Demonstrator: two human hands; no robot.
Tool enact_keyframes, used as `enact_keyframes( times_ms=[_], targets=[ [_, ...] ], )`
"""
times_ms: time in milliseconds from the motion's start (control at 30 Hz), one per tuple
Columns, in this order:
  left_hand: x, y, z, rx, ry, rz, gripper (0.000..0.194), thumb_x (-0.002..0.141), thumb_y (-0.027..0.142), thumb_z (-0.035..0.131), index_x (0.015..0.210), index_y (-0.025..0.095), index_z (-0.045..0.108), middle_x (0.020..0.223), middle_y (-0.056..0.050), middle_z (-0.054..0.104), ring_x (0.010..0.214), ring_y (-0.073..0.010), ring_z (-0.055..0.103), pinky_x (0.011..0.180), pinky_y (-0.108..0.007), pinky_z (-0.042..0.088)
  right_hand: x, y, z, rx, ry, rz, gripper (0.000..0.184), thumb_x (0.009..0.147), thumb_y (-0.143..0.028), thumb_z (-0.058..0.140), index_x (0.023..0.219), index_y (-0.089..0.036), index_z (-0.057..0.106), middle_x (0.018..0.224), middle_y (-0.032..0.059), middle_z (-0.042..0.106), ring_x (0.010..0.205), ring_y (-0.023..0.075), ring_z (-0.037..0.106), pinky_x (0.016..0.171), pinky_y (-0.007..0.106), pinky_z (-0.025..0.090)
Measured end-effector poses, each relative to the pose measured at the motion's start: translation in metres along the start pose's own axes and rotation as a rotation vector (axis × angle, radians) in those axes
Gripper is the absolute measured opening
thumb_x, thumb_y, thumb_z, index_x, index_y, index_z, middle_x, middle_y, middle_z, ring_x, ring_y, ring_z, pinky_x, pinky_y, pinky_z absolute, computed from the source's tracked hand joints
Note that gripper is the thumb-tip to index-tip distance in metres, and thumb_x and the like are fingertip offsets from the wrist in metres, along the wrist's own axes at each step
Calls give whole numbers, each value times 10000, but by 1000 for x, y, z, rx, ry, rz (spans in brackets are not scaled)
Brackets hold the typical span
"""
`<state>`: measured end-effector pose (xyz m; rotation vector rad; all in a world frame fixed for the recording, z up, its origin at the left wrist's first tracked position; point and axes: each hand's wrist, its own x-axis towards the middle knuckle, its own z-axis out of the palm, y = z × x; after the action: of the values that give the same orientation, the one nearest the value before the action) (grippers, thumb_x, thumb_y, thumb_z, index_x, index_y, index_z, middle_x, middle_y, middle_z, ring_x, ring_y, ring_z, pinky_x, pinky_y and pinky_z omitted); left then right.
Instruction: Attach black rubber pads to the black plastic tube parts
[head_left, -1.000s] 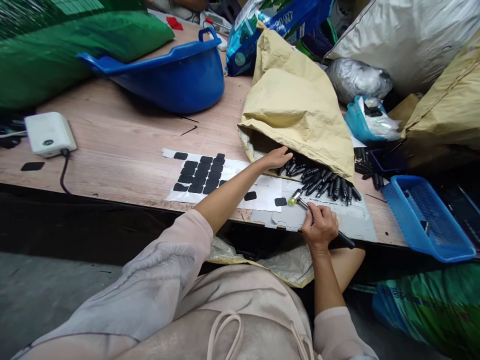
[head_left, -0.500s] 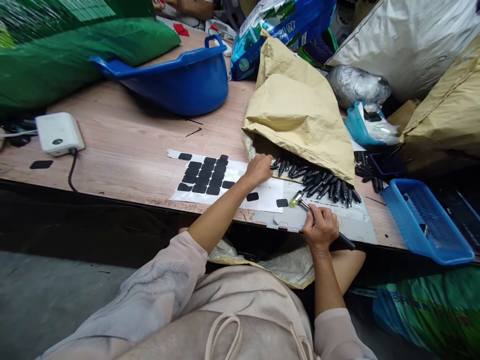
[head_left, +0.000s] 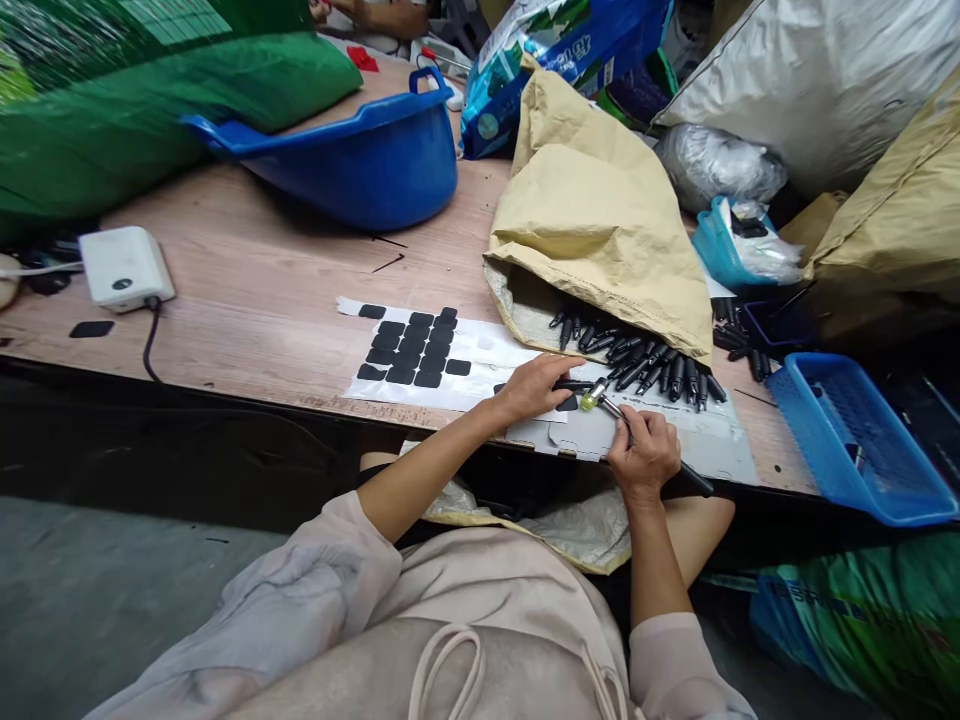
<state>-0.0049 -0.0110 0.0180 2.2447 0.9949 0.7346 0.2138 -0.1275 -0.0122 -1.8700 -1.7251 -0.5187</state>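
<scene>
My right hand [head_left: 645, 450] is closed round the handle of a small hammer [head_left: 596, 393] with a metal and yellow-green head. Just left of the hammer head, my left hand [head_left: 536, 385] grips a slim black pen-like piece [head_left: 574, 385], its tip pointing right toward the head. Behind both hands lies a pile of similar black pieces [head_left: 660, 370], spilling from the mouth of a tan sack [head_left: 600, 215]. Under my left hand a white sheet [head_left: 480, 345] carries rows of black rounded patches [head_left: 411, 345]. A grey board [head_left: 712, 450] lies under the hammer.
A blue basin [head_left: 352, 165] stands at the back left, with a white box [head_left: 124, 268] and its cable nearer the left. At the right edge sits a blue basket [head_left: 862, 440]. Large sacks [head_left: 832, 90] crowd the back right. Part of another person [head_left: 382, 15] shows at the top.
My left hand has moved from the sack's mouth toward me and right, bringing a black pen-like piece beside the hammer head. My right hand has barely moved with the hammer.
</scene>
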Motion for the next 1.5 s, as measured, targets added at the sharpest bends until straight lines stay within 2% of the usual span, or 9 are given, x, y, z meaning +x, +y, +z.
enact_keyframes(
  times_ms=[133, 267, 333, 533, 733, 967, 1167, 1333, 1500],
  targets=[
    [-5, -9, -1, -17, 78, -14, 511, 812, 189, 772, 1309, 200, 657, 1044, -57, 708, 1052, -250, 610, 973, -403, 518, 0, 0, 0, 4, -1, 7, 250, 952, -311, 587, 1096, -259, 784, 932, 56, 640, 866, 208, 504, 771, 342, 361],
    [-6, -17, -4, 1, 117, -91, 226, 793, 224, 810, 1003, 184, 736, 952, -59, 670, 1004, -254, 589, 912, -404, 519, 0, 3, 0, 15, -5, 4, 255, 963, -322, 580, 1100, -258, 785, 946, 57, 654, 869, 206, 514, 788, 343, 376],
    [-5, -18, -4, -2, 111, -120, 145, 804, 229, 802, 928, 186, 740, 942, -59, 660, 1002, -251, 584, 900, -400, 517, 1, 5, -2, 35, -19, -7, 259, 972, -328, 573, 1106, -257, 784, 953, 58, 662, 872, 205, 522, 797, 342, 388],
    [-4, -13, -6, -15, 62, -117, 161, 803, 267, 799, 949, 202, 775, 914, -49, 692, 976, -242, 588, 891, -383, 493, 11, 3, -20, 203, -7, 7, 304, 1023, -308, 504, 1153, -206, 760, 964, 84, 691, 903, 208, 600, 860, 347, 480],
    [-3, -9, -5, 35, 20, -130, 183, 807, 301, 796, 978, 235, 800, 938, -32, 750, 975, -243, 604, 915, -384, 449, 21, -23, -37, 402, -1, 66, 328, 1041, -318, 481, 1214, -192, 730, 1034, 110, 734, 984, 219, 681, 913, 367, 540],
    [-2, -10, -5, 37, 4, -116, 209, 820, 321, 791, 1013, 244, 811, 977, -36, 751, 980, -233, 610, 904, -356, 445, 19, -46, -31, 382, -76, -1, 314, 1042, -287, 503, 1222, -218, 752, 921, 67, 724, 874, 171, 662, 833, 279, 511],
    [-2, -12, -4, 40, -4, -110, 232, 831, 344, 796, 1042, 252, 822, 953, -40, 732, 973, -230, 605, 907, -352, 449, 16, -52, -27, 338, -11, -23, 320, 1035, -249, 498, 1215, -240, 762, 883, 60, 682, 833, 160, 630, 818, 274, 494],
    [-1, -12, -5, 40, -9, -132, 245, 832, 336, 789, 1057, 247, 826, 950, -45, 728, 981, -236, 604, 906, -359, 448, 15, -53, -22, 281, -27, -29, 332, 1032, -233, 493, 1198, -266, 778, 860, 48, 672, 836, 161, 622, 796, 265, 481],
    [-1, -13, -4, 42, -16, -112, 213, 837, 330, 773, 1030, 262, 830, 956, -37, 727, 974, -230, 602, 907, -362, 448, 19, -46, -25, 314, 25, -6, 342, 1030, -237, 491, 1242, -238, 760, 890, 67, 685, 843, 168, 641, 822, 286, 509]
  ],
)
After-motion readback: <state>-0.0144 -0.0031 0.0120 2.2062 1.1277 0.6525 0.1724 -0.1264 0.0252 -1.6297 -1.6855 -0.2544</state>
